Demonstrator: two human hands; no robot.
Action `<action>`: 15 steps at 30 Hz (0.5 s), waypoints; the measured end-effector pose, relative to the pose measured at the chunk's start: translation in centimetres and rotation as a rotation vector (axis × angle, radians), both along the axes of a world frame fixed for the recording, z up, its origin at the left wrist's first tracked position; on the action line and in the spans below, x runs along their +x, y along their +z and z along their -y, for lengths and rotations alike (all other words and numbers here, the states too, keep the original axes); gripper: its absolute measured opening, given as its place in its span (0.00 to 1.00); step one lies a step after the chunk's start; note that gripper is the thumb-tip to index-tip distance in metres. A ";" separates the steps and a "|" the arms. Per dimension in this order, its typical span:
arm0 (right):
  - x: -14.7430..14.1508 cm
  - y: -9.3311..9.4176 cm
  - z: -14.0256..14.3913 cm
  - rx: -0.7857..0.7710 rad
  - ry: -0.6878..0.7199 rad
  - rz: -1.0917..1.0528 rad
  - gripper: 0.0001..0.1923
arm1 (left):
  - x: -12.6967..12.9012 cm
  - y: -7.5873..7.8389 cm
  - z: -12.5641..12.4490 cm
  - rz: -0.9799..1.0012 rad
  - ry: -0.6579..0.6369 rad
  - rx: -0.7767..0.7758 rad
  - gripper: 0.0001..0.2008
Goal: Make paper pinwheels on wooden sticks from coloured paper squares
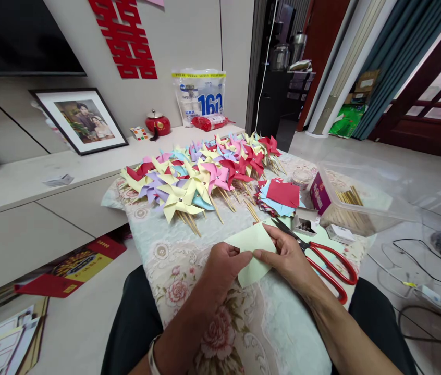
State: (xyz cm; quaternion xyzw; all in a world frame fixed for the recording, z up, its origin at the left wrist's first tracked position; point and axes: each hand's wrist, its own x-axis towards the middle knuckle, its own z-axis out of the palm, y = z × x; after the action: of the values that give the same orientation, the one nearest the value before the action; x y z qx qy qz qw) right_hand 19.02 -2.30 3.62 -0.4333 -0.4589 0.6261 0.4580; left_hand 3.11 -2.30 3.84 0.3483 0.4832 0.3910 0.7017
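Note:
A pale green paper square [252, 273] is held between my two hands over the front of the table. My left hand [226, 265] grips its left side, thumb on top and fingers partly under it. On the other side my right hand [283, 250] pinches it, the two thumbs almost meeting at the middle. Scissors with red handles [322, 258] lie just right of my right hand, blades pointing away. Behind the hands, many paper pinwheels [181, 200] on sticks lie in a heap. A stack of coloured paper squares [282, 194] sits beyond the scissors.
To the right stand a small open box of pins [305, 223], a small white box [340, 234], a round clear container [302, 177] and a plastic bin with wooden sticks [361, 219]. A white cabinet [87, 174] borders the table's left and back. Cables [419, 250] lie on the floor.

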 end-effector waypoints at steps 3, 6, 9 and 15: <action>0.1 -0.4 0.0 0.131 -0.092 0.113 0.31 | -0.2 0.3 -0.3 -0.007 0.040 -0.036 0.09; 0.4 -0.5 0.1 0.439 -0.290 0.409 0.26 | -0.6 0.5 -0.8 0.017 0.091 -0.044 0.09; 0.3 -0.1 0.5 0.788 -0.312 0.638 0.16 | -1.0 0.3 -1.0 0.045 0.106 -0.021 0.09; -0.5 0.4 1.1 1.066 0.027 0.799 0.12 | -1.3 -0.2 -1.3 0.059 0.133 0.000 0.14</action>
State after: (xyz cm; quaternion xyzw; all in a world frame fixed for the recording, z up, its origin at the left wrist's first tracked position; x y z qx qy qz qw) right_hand 18.55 -3.45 3.98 -0.3403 -0.8455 0.1107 0.3964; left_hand 1.80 -0.99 3.60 0.3037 0.4845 0.4465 0.6882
